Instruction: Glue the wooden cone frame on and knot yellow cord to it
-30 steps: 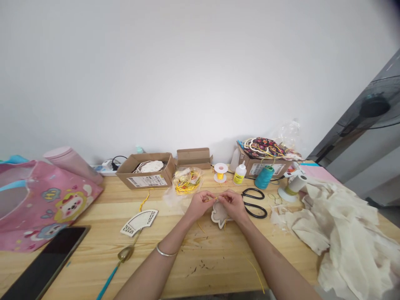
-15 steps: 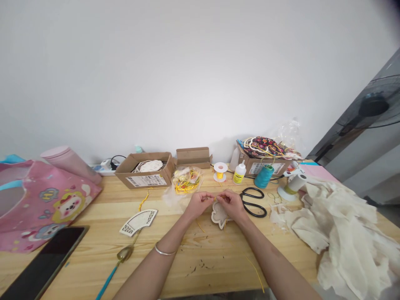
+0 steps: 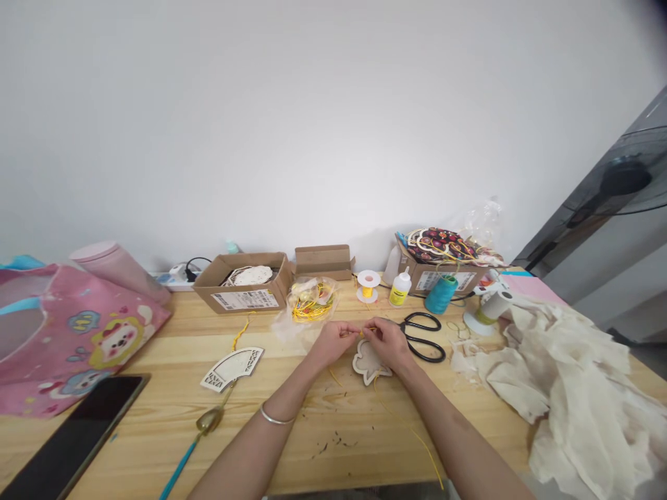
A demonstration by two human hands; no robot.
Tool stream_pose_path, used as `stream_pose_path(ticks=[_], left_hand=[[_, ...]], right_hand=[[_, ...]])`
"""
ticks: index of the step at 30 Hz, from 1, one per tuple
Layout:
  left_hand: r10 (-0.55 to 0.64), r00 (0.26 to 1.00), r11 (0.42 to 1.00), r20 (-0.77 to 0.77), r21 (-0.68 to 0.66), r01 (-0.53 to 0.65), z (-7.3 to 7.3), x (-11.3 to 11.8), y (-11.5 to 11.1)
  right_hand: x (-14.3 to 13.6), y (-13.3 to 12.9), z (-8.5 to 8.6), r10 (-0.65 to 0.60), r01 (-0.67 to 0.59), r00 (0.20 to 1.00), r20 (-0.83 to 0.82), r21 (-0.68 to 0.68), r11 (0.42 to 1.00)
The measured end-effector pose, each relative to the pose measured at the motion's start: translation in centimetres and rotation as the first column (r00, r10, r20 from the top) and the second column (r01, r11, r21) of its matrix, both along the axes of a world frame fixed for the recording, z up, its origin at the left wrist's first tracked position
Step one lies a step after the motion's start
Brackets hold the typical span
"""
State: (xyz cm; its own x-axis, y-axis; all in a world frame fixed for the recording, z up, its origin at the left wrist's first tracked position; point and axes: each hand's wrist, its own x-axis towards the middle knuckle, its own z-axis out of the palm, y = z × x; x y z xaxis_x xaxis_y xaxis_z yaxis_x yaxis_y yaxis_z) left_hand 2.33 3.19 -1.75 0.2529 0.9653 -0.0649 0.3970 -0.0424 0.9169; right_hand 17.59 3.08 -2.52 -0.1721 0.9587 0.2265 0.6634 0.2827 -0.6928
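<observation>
My left hand (image 3: 338,342) and my right hand (image 3: 386,343) meet over the middle of the table, fingertips almost touching. Both pinch a thin yellow cord (image 3: 361,334) between thumb and forefinger. Just below my right fingers lies a pale, scallop-edged piece (image 3: 369,362) with a raised rim, partly covered by that hand. Another length of yellow cord (image 3: 413,430) trails from it toward the table's front edge. Black-handled scissors (image 3: 424,337) rest right beside my right hand, their blades mostly hidden behind it.
Behind my hands stand a spool of yellow cord (image 3: 367,286), a glue bottle (image 3: 399,289) and teal thread (image 3: 440,294). Cardboard box (image 3: 244,300), fan-shaped piece (image 3: 232,369) with a tassel, and phone (image 3: 78,437) are left. Crumpled cream cloth (image 3: 573,389) covers the right side.
My hands have shifted very slightly, still pinching the cord. The scalloped piece shows a bit more, and the trailing yellow cord now shows along more of its length.
</observation>
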Motion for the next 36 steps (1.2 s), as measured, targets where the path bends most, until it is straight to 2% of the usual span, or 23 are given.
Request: stream_pose_path(ticks=[10,21,30,36], left_hand=[[0.056,0.991,0.997,0.124,-0.066,-0.048,-0.2,0.0,-0.2],[0.095,0.994,0.995,0.055,-0.011,-0.095,0.5,0.4,-0.3],[0.030,0.999,0.998,0.045,-0.049,-0.028,0.2,-0.1,0.0],[0.029,0.997,0.999,0.071,-0.046,-0.025,0.4,0.1,-0.1]], right_hand=[[0.0,0.3,-0.8,0.021,-0.015,0.997,-0.074,0.079,0.997],[0.0,-0.3,0.3,0.082,-0.068,0.994,-0.073,0.174,0.982],[0.1,0.1,0.1,0.010,-0.002,0.996,-0.087,0.093,0.996],[0.0,-0.2,0.6,0.023,-0.016,0.998,-0.055,0.127,0.992]])
